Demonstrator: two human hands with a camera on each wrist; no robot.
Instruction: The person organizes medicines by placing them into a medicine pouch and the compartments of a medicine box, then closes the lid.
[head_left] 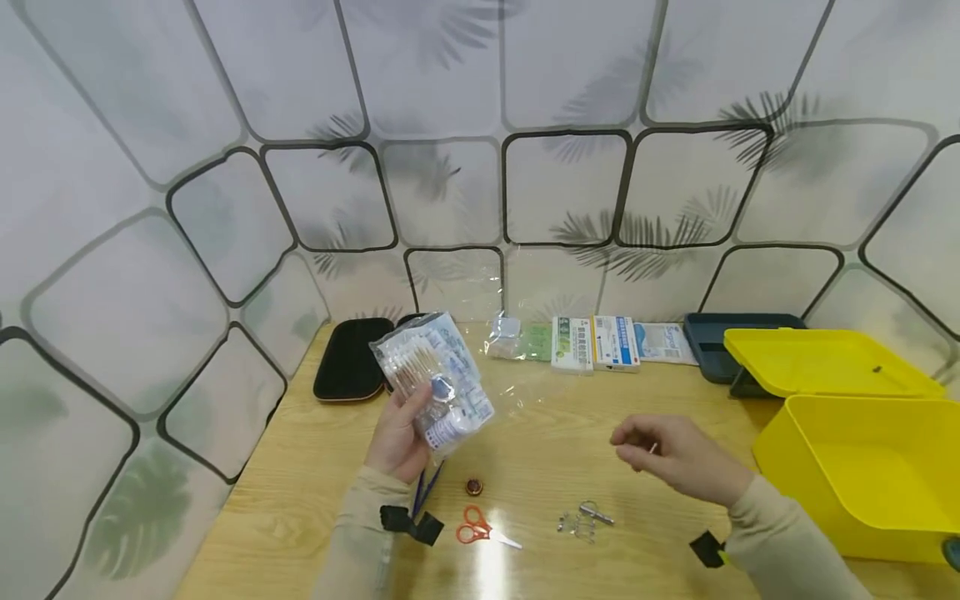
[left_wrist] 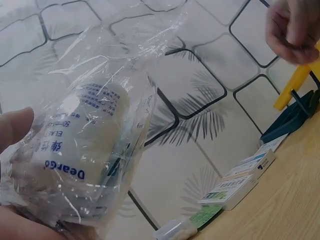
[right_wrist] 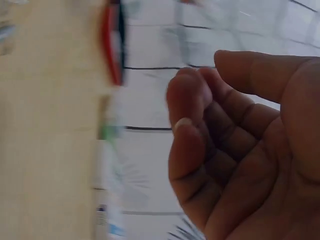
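Note:
My left hand (head_left: pixel 399 440) grips the lower edge of a clear plastic bag (head_left: pixel 467 367) of first-aid supplies, raised over the table. Through the plastic show cotton swabs (head_left: pixel 417 363), printed packets and a rolled elastic bandage (left_wrist: pixel 82 135) with blue lettering, large in the left wrist view. Thumb and fingers lie on either side of the bag. My right hand (head_left: pixel 678 457) hovers over the table to the right, holding nothing, its fingers loosely curled with the palm visible in the right wrist view (right_wrist: pixel 260 150).
Orange-handled scissors (head_left: pixel 476 527), a small brown round item (head_left: pixel 474 487), safety pins (head_left: pixel 579 525) and blue tweezers (head_left: pixel 426 490) lie in front. Along the wall are a black case (head_left: pixel 348 360), medicine boxes (head_left: pixel 573 343) and a dark tray (head_left: pixel 705 342). A yellow box (head_left: pixel 810 467) stands at right, lid raised.

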